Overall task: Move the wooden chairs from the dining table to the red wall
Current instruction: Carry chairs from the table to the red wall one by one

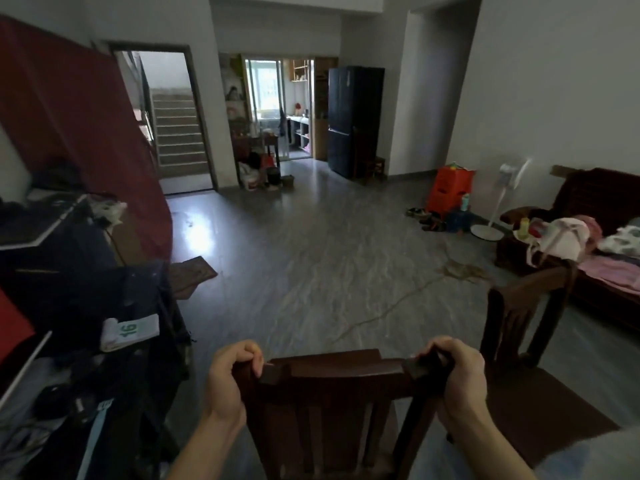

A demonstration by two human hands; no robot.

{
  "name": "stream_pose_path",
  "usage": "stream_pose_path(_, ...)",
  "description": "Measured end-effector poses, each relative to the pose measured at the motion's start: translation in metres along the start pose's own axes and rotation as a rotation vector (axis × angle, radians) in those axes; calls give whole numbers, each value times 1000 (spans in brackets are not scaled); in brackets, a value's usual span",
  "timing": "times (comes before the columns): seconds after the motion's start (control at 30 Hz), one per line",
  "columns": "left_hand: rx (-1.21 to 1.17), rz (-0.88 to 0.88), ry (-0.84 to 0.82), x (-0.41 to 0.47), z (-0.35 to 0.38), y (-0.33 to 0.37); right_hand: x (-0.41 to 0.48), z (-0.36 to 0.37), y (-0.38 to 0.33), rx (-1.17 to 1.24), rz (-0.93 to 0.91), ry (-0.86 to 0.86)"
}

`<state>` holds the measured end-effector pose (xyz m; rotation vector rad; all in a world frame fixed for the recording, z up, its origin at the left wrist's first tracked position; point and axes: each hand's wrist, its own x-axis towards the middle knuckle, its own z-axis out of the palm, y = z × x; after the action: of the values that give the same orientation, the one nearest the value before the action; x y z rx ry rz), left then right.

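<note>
A dark wooden chair (332, 393) stands right in front of me at the bottom of the view, its slatted back facing me. My left hand (228, 379) grips the left end of its top rail and my right hand (457, 375) grips the right end. A second wooden chair (530, 327) stands just to the right, its back towards the sofa. The red wall (69, 126) rises at the left, beyond a cluttered table (45, 233).
Dark clothes and a paper marked 16 (133, 330) lie piled at my left. A brown mat (192, 271) lies on the floor near the red wall. A sofa (595, 237), a white fan (498, 202) and orange stools (450, 192) stand at the right. Open grey floor stretches ahead.
</note>
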<state>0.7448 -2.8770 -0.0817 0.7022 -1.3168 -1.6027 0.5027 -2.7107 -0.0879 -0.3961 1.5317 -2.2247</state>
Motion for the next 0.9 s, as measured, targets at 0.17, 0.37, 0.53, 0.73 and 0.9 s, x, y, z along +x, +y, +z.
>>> stream_pose_path(0.17,24,43,92,108,14,2,127,67,10,-16,-21,-163)
stream_pose_path(0.37,12,112,173,242,4,-12,258,160,38,24,3,-287)
stream_pose_path(0.53,-26,157,226,378,-28,-35,365,265,85,15,-7,-349)
stream_pose_path(0.73,-25,142,272,555,-63,-35,495,400,128,-10,-11,-346)
stream_pose_path(0.9,11,177,262,695,-88,-35,590,500,157,48,-39,-338)
